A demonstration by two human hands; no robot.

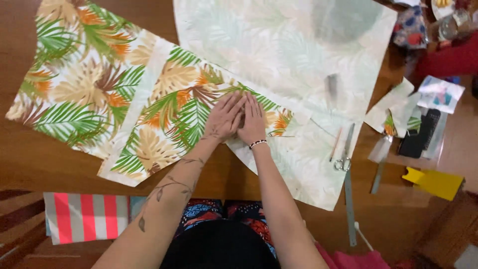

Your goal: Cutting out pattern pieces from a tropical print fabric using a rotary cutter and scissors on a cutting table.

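My left hand and my right hand lie side by side, palms down and fingers together, pressing on a cut piece of palm-leaf print fabric in green, orange and tan. That piece lies across a larger pale piece of the same fabric turned wrong side up. Another printed piece is spread to the left on the brown wooden table. Neither hand holds anything.
Scissors and a pencil lie on the pale fabric at right, beside a long metal ruler. Fabric scraps, a black phone and a yellow card sit further right. A pink-and-grey striped cloth is at lower left.
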